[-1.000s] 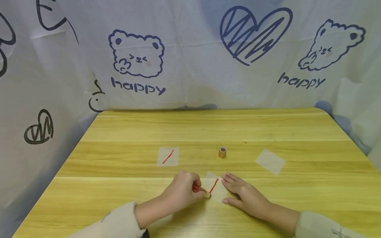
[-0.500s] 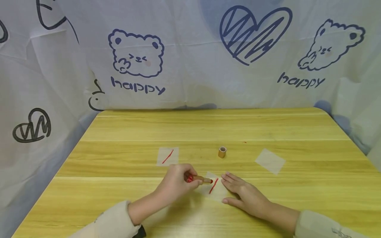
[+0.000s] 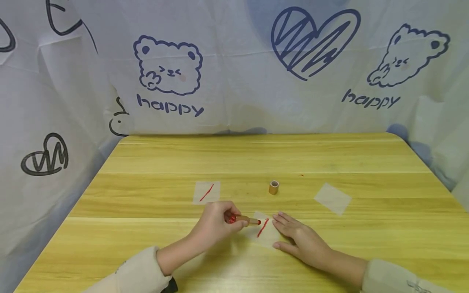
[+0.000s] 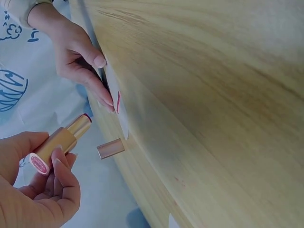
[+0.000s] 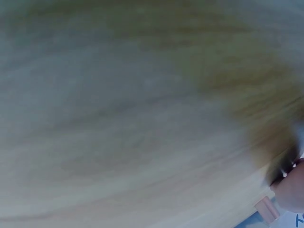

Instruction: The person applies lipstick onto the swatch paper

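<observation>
My left hand (image 3: 216, 223) holds a gold lipstick (image 3: 248, 220) between thumb and fingers, its red tip out and close over a small white paper (image 3: 269, 240). In the left wrist view the lipstick (image 4: 59, 142) shows its red-labelled base end. A red slanted line (image 3: 262, 228) marks that paper. My right hand (image 3: 305, 242) rests on the paper's right side with its fingers extended. Beyond the hands, the gold lipstick cap (image 3: 273, 187) stands upright on the table, its hollow end up. In the right wrist view only part of the right hand (image 5: 290, 187) shows at the edge.
To the left lies another white paper (image 3: 198, 195) with a red slanted line. A blank white paper (image 3: 332, 198) lies to the right. The wooden table (image 3: 146, 158) backs onto a white printed cloth (image 3: 234, 81). A tiny red speck (image 3: 301, 175) sits behind the cap.
My left hand has lifted the lipstick from the line's lower end and moved up and left, turning the red tip into view. The right hand has stayed on the paper.
</observation>
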`<state>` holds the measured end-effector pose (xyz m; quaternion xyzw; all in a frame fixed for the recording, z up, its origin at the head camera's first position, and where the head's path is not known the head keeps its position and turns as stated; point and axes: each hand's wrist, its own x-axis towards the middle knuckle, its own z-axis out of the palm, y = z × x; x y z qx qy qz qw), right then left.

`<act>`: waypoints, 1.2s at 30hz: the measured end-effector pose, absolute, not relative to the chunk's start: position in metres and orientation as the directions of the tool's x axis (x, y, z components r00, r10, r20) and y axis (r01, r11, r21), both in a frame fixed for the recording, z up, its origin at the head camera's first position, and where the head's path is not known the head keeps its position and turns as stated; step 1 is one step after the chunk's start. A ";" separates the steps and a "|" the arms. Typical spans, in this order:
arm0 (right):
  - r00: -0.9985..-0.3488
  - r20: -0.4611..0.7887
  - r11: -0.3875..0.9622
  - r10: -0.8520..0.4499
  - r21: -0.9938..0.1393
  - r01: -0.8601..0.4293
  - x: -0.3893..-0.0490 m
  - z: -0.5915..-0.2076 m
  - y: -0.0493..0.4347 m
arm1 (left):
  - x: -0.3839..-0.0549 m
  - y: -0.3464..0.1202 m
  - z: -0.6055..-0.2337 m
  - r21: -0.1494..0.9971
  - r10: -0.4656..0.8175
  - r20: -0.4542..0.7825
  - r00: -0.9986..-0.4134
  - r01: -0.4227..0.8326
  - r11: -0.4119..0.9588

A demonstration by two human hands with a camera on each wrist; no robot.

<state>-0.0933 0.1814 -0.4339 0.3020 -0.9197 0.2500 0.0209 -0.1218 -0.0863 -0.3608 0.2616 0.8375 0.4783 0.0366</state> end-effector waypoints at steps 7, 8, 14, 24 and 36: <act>-0.824 0.201 0.689 -0.529 -0.465 -0.556 -0.092 -0.434 0.180 | -0.123 -0.086 -0.363 0.828 0.462 0.188 -0.867 0.392 0.401; -0.824 0.202 0.688 -0.529 -0.467 -0.556 -0.092 -0.433 0.180 | -0.124 -0.085 -0.363 0.829 0.458 0.188 -0.869 0.390 0.400; -0.830 0.191 0.653 -0.524 -0.535 -0.536 -0.094 -0.429 0.184 | -0.125 -0.083 -0.365 0.825 0.423 0.228 -0.877 0.405 0.395; -0.857 0.239 0.655 -0.457 -0.561 -0.506 -0.103 -0.415 0.196 | -0.130 -0.074 -0.365 0.815 0.401 0.269 -0.875 0.429 0.389; -0.784 0.470 0.665 -0.406 -0.437 -0.606 -0.116 -0.408 0.221 | -0.139 -0.062 -0.362 0.818 0.380 0.317 -0.869 0.453 0.355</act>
